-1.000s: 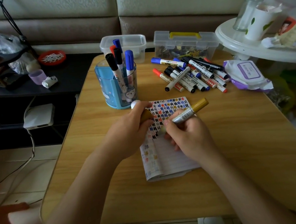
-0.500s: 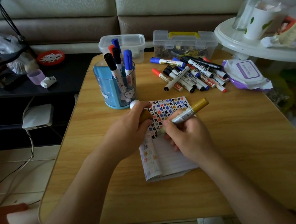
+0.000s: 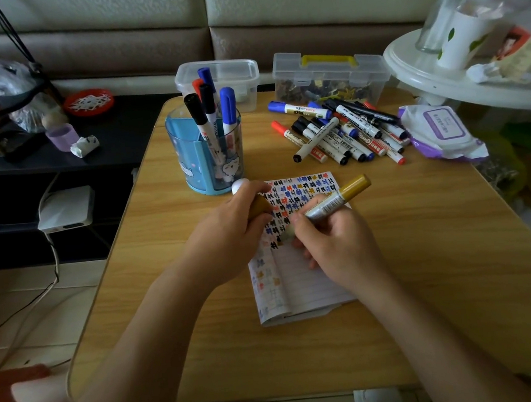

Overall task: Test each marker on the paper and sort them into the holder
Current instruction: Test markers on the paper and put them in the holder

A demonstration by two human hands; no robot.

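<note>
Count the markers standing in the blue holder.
5. A black-capped one at front left, a slimmer black one beside it, a red one behind, a blue one rearmost, and a thick blue one on the right. Shorter ones may be hidden inside the holder.

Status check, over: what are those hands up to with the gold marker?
Right hand grips gold marker, tip on paper. Left hand holds gold cap. Blue holder and marker pile behind, nothing blocking.

Table (image 3: 427, 282) matt wood-grain laminate; holder (image 3: 188, 153) glossy clear blue plastic; paper (image 3: 301, 281) matt, lined; marker (image 3: 338, 198) metallic-looking barrel.
</note>
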